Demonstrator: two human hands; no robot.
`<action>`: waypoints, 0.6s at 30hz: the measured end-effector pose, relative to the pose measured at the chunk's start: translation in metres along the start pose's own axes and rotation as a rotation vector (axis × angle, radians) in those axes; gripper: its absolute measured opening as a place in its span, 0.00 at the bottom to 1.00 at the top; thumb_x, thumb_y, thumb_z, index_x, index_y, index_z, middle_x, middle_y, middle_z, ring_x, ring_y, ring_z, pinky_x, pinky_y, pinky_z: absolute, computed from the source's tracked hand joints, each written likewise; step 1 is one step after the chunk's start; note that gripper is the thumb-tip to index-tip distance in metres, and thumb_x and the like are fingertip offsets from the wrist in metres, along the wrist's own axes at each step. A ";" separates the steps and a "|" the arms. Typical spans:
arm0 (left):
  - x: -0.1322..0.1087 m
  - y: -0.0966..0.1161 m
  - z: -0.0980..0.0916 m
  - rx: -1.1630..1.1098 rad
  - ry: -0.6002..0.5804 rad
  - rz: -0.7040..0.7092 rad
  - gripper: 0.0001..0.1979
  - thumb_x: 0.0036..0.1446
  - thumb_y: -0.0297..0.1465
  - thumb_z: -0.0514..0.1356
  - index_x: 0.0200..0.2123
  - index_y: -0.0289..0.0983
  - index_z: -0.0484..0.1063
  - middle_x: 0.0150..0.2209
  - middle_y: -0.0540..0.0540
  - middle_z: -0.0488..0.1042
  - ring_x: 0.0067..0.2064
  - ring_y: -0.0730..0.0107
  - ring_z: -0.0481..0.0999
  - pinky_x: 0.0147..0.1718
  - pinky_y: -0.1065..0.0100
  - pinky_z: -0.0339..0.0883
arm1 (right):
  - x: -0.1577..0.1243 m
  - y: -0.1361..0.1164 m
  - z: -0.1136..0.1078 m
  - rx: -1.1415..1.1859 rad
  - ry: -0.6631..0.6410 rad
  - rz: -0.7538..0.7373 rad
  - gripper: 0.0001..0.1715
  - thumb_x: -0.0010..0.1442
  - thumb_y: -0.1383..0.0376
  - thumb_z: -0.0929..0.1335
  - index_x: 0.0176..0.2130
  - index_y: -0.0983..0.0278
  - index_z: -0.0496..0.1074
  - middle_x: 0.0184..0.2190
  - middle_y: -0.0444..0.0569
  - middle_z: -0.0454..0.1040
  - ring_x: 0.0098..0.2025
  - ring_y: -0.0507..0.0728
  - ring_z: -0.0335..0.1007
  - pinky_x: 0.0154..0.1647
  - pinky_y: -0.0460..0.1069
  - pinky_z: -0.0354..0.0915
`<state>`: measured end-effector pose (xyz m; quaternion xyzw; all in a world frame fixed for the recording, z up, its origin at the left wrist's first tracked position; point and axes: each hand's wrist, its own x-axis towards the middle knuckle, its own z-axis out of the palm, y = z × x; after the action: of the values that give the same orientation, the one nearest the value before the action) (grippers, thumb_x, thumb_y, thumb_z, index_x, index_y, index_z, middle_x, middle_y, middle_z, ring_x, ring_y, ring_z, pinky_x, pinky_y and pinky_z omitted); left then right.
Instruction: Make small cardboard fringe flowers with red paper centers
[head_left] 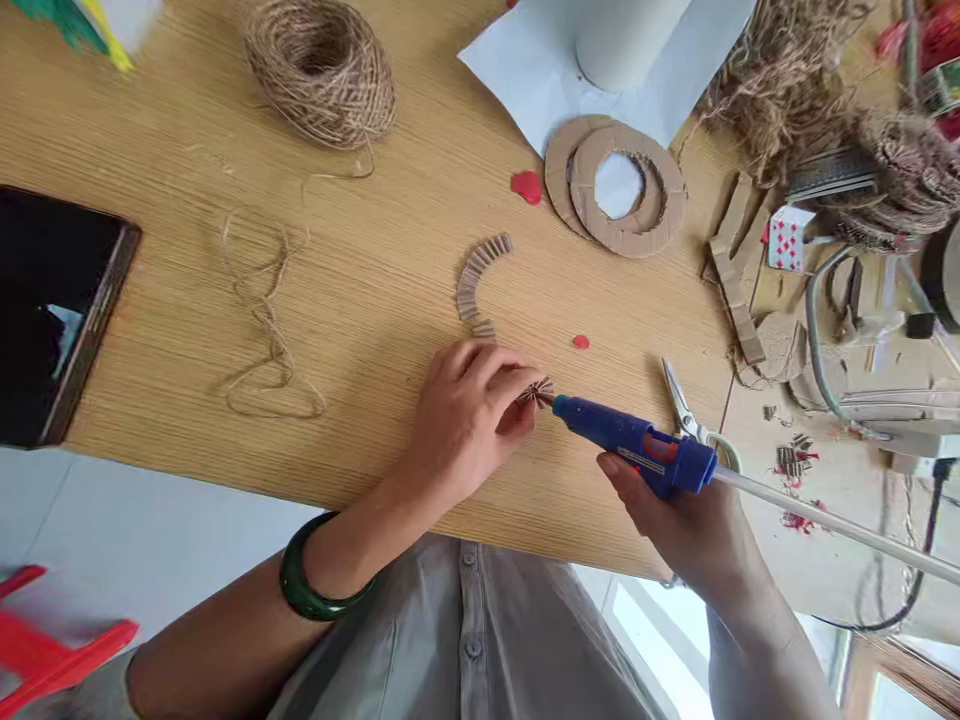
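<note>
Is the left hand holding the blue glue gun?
No, the blue hot glue gun is in the right hand; the left hand pinches a small ridged cardboard piece.

A ball of jute twine (pixel 320 75), cardboard rings (pixel 626 185), scissors (pixel 679 400) — probably a tablet (pixel 52 260)

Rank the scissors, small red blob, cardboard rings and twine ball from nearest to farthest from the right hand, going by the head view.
1. Scissors, just ahead of the right hand, slightly to its right.
2. Small red blob, ahead and to the left.
3. Cardboard rings, farther ahead, upper right of the view.
4. Twine ball, far off, upper left.
</note>
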<state>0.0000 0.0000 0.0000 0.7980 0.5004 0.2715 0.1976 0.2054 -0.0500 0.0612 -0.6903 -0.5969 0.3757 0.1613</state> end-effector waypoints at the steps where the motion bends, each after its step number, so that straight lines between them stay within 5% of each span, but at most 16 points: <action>1: 0.000 0.000 0.001 0.001 0.004 0.002 0.12 0.59 0.26 0.60 0.46 0.41 0.76 0.44 0.46 0.77 0.47 0.58 0.72 0.49 0.56 0.66 | 0.001 0.000 -0.001 -0.003 0.000 -0.012 0.17 0.62 0.59 0.69 0.23 0.61 0.70 0.12 0.40 0.60 0.22 0.56 0.69 0.24 0.48 0.67; 6: 0.000 -0.002 0.004 0.003 0.014 0.008 0.12 0.58 0.26 0.61 0.45 0.41 0.76 0.44 0.46 0.77 0.47 0.59 0.72 0.50 0.56 0.65 | 0.004 -0.001 -0.001 -0.016 0.012 -0.059 0.14 0.61 0.59 0.69 0.27 0.62 0.73 0.17 0.44 0.69 0.23 0.55 0.71 0.23 0.48 0.67; 18: -0.001 -0.002 0.002 -0.015 -0.001 0.008 0.11 0.59 0.28 0.61 0.46 0.41 0.75 0.44 0.46 0.77 0.47 0.59 0.72 0.50 0.55 0.65 | 0.006 0.005 0.003 -0.053 0.003 -0.055 0.17 0.62 0.56 0.69 0.25 0.62 0.70 0.18 0.44 0.68 0.23 0.55 0.70 0.20 0.47 0.63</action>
<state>-0.0003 0.0002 -0.0033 0.7987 0.4950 0.2757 0.2026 0.2065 -0.0462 0.0539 -0.6783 -0.6250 0.3542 0.1541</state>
